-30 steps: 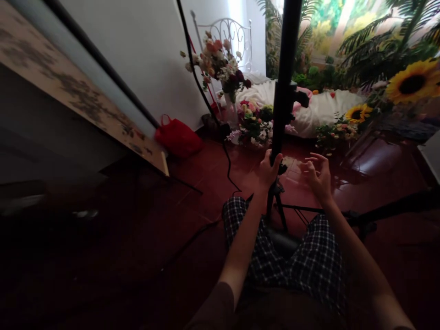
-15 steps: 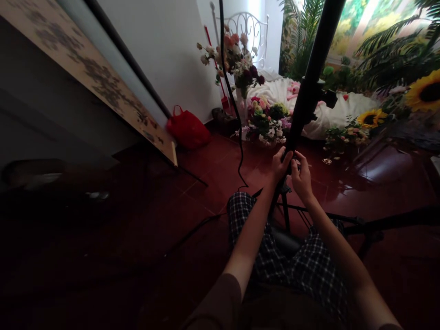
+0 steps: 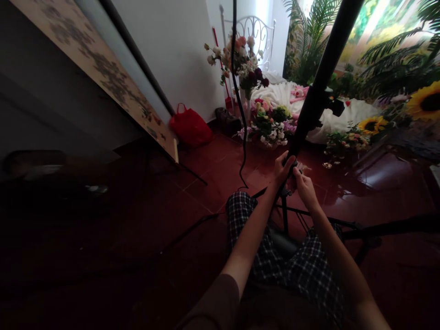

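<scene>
A black telescoping tripod stand (image 3: 318,75) leans up and to the right in front of me. My left hand (image 3: 283,169) is wrapped around its pole, low down, just above where the legs spread. Beside it, my right hand (image 3: 305,187) is closed, thumb and fingers pinching a small dark knob (image 3: 298,170) on the side of the pole. Higher up, a second clamp knob (image 3: 336,107) sticks out to the right. My checked trousers show below my forearms.
A black cable (image 3: 242,123) hangs to the red tiled floor (image 3: 202,176). At left are a leaning painted panel (image 3: 134,98) and a red bag (image 3: 190,127). Flower bunches (image 3: 271,126) stand before a white-draped bed (image 3: 275,94); sunflowers (image 3: 373,124) are at right. Another black leg (image 3: 395,227) crosses lower right.
My right hand's fingers have come from loosely spread to pinched on the knob. The stand's upper part appears shifted slightly right, and the view has moved a little. My left hand keeps its grip.
</scene>
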The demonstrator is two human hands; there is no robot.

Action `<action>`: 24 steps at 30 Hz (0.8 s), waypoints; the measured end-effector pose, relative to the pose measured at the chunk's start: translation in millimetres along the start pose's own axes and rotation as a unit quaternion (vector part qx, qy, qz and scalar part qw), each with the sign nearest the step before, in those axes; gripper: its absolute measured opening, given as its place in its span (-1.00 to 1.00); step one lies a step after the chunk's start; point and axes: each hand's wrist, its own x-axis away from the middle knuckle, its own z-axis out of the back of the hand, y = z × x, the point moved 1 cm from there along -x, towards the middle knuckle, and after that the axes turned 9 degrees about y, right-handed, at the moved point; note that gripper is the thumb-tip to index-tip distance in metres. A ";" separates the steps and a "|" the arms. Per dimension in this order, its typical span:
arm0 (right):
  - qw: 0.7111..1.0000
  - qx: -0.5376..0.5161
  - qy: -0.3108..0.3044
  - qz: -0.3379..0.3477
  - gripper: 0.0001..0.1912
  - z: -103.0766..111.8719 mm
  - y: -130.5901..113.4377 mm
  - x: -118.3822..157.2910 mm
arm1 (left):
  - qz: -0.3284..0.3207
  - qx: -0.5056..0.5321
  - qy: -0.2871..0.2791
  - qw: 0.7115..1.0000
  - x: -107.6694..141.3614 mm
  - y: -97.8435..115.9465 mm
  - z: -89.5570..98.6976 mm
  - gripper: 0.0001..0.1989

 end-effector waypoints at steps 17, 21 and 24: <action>0.698 -0.639 -0.194 -0.258 -0.54 -15.1 -12.4 29.2 | 0.012 0.027 0.054 0.998 9.3 4.4 -3.8 -0.45; 0.669 -0.654 -0.222 -0.274 -0.72 -9.4 -9.3 26.6 | 0.015 0.027 0.066 0.997 10.7 4.9 -3.9 -0.46; 0.636 -0.668 -0.231 -0.310 -0.88 -3.2 -5.7 23.4 | 0.013 0.025 0.063 0.998 10.5 7.3 -2.8 -0.45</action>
